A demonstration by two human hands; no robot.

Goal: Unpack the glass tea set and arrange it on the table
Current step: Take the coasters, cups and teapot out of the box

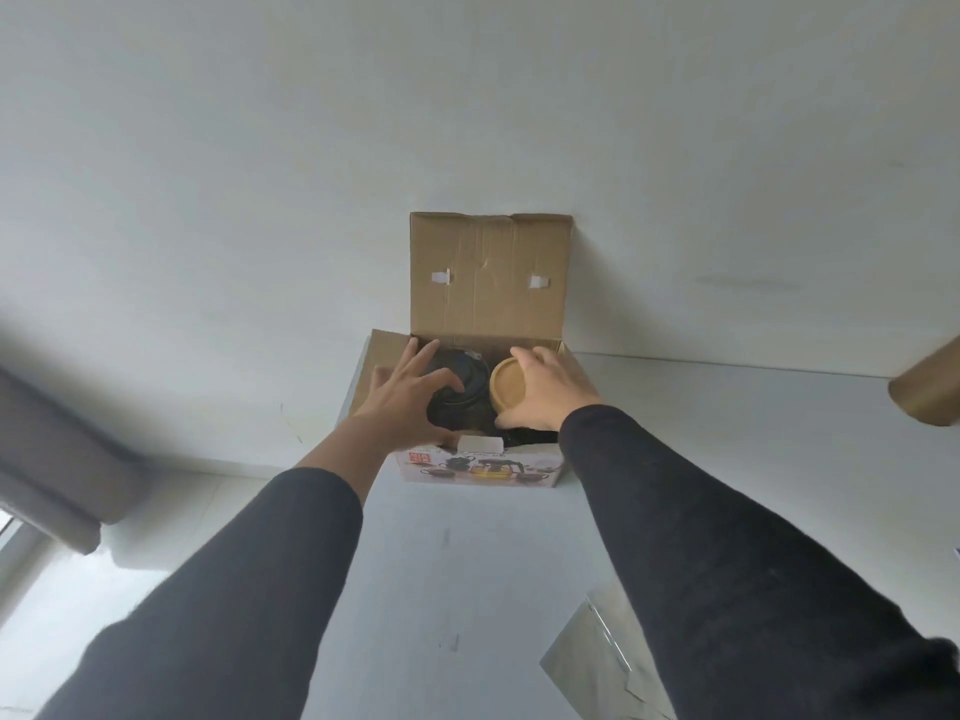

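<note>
Before you the white surface (467, 563) carries the open cardboard box (488, 283), lid flap standing against the wall. A cardboard roll (930, 389) lies far right, a foil sheet (587, 652) nearer you. Your left hand (400, 402) spreads open fingers over the dark teapot (462, 392) inside; your right hand (550, 389) grips the bamboo lid (506, 389) beside it.

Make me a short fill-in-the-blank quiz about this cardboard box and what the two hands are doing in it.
1. The cardboard box has its lid flap standing ____.
2. The right hand grips a round ____ lid.
3. The left hand reaches over a ____ coloured teapot.
4. Both arms wear ____ sleeves.

Missing words: open; wooden; dark; black
</note>
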